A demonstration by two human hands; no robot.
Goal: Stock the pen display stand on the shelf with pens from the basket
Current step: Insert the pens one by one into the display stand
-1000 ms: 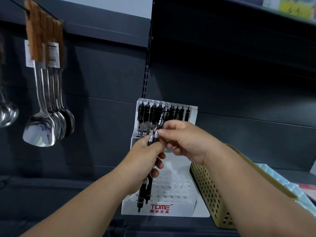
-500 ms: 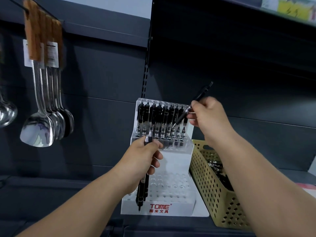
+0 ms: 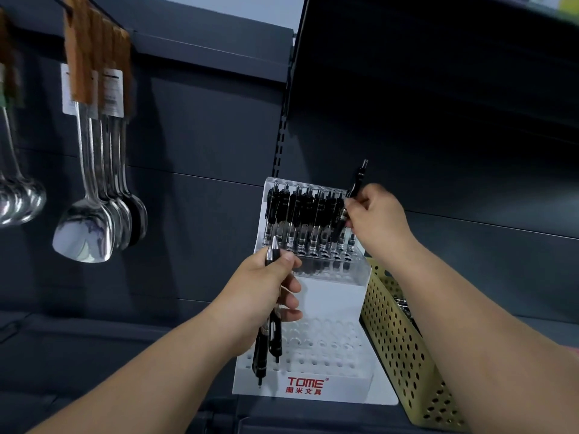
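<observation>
A white stepped pen display stand (image 3: pixel 326 296) marked TOME sits on the dark shelf. Its top row holds several black pens (image 3: pixel 300 214); the lower tiers show bare holes. My right hand (image 3: pixel 376 217) pinches one black pen (image 3: pixel 355 186), nearly upright, at the right end of that top row, tip down among the standing pens. My left hand (image 3: pixel 263 292) grips a small bundle of black pens (image 3: pixel 264 349) in front of the stand, their silver tips pointing up. A yellow perforated basket (image 3: pixel 404 349) stands right of the stand, with more pens partly visible inside.
Steel ladles and spatulas (image 3: pixel 94 220) with wooden handles hang from a hook at the left. The dark back panel and an upper shelf (image 3: pixel 438 57) close in above. The shelf's front edge runs along the bottom of the view.
My right hand has carried its pen rightward and tipped it more upright, lowering its tip at the right end of the top row. My left hand stays with its bundle.
</observation>
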